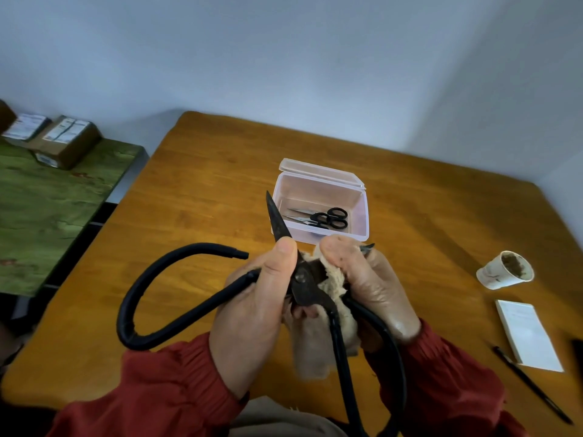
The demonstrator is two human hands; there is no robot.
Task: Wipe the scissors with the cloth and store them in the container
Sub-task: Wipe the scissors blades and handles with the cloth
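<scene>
Large black scissors (pixel 303 288) with long looped handles are held open over the wooden table (pixel 195 190). My left hand (pixel 255 310) grips them near the pivot, thumb on one blade that points up and away. My right hand (pixel 369 288) presses a beige cloth (pixel 331 279) around the other blade, whose tip pokes out past my fingers. Behind them stands a clear plastic container (pixel 356 209), lid open, with two small black-handled scissors (pixel 325 219) lying inside.
A paper cup (pixel 504 269) with brown residue, a white notepad (pixel 530 339) and a black pen (pixel 530 383) lie at the right. A green-covered side table (pixel 47 209) with cardboard boxes (pixel 66 140) stands at the left. Walls close the back.
</scene>
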